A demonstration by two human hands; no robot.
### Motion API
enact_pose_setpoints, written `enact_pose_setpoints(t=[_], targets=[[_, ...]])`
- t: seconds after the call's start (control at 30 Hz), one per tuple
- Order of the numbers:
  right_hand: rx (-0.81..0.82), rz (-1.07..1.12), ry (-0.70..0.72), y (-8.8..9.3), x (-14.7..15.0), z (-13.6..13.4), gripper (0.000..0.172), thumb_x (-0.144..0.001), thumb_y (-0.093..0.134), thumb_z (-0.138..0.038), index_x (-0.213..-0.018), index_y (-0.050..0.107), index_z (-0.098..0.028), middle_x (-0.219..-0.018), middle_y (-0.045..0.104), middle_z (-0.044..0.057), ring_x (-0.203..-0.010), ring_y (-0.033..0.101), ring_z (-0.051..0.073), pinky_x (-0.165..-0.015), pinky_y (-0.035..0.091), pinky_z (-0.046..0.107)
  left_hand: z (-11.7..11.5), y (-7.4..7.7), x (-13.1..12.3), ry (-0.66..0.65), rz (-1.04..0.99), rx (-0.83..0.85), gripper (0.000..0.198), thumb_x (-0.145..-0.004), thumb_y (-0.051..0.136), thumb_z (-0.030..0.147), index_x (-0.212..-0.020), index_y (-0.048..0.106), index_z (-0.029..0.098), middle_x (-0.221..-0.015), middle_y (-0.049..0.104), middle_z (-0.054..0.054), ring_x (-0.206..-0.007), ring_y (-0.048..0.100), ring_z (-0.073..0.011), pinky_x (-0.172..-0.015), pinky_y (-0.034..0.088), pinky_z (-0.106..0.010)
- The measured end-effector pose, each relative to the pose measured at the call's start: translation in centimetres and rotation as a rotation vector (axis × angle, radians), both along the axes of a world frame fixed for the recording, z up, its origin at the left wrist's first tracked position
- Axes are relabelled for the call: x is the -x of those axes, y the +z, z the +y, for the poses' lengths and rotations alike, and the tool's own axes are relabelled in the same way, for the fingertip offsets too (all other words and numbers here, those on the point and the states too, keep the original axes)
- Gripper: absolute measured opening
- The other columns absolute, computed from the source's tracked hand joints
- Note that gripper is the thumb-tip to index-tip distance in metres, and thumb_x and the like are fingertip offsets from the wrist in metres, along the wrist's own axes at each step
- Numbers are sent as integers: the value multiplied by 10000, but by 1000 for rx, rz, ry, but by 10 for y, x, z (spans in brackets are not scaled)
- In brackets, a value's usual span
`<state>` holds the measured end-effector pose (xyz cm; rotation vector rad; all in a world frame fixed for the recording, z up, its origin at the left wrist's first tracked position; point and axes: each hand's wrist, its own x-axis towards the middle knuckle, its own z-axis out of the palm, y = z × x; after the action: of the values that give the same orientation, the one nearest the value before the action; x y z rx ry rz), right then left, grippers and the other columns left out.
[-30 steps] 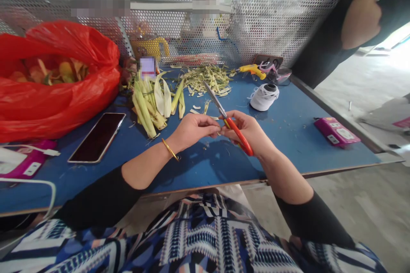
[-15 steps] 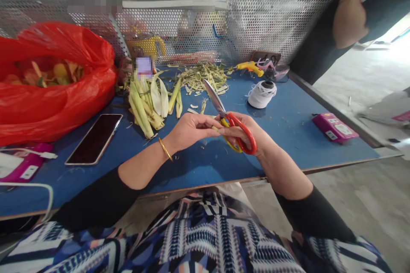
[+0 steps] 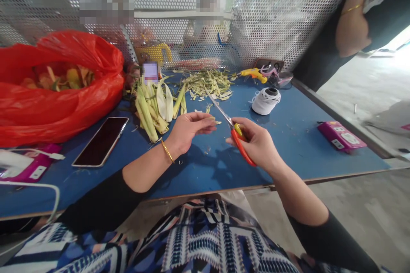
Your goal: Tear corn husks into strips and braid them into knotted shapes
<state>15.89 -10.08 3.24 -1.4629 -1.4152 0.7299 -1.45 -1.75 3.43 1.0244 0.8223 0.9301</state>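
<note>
We had our left hand (image 3: 188,130) pinching a little leaf strip (image 3: 218,122) just left of the scissors (image 3: 226,116). Their closed blades pointed up-left, with our right hand (image 3: 258,145) wrapped round the red handles.

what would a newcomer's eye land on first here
The big red plastic bag at the far left of the blue table stands out most. At the centre, the right hand grips red-handled scissors, blades pointing away, beside the left hand pinching a small leaf piece. Behind them lies a bundle of pale green leaves.
</note>
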Motion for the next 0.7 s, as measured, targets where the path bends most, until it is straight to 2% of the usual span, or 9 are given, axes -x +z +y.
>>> enact_pose_setpoints(t=[0.13,0.33,0.7], targets=[[23,-259,-13,-1,-1,-18,528,-701,750,-473,-1128,593,-204,-735,605,-14,-606,488,127,-598,425,255,-1,1,0,28,-107,139,142,-667,808,173,-747,695,142,-685,725,-26,-650,691,-136,-690,545,-263],[-108,-544,-77,-7,10,-22,424,-806,629,-482,-1112,614,-189,-806,645,32,-572,520,132,-571,431,258,-4,-1,-4,62,-253,271,77,-747,724,67,-735,680,129,-688,712,-3,-616,671,-101,-595,532,-207],[-156,-638,-74,-8,16,-18,413,-870,550,-493,-1125,614,-174,-737,623,17,-572,547,143,-565,429,250,-6,1,-5,114,-254,321,143,-820,631,28,-719,682,114,-670,700,-25,-572,656,-96,-581,530,-204]])
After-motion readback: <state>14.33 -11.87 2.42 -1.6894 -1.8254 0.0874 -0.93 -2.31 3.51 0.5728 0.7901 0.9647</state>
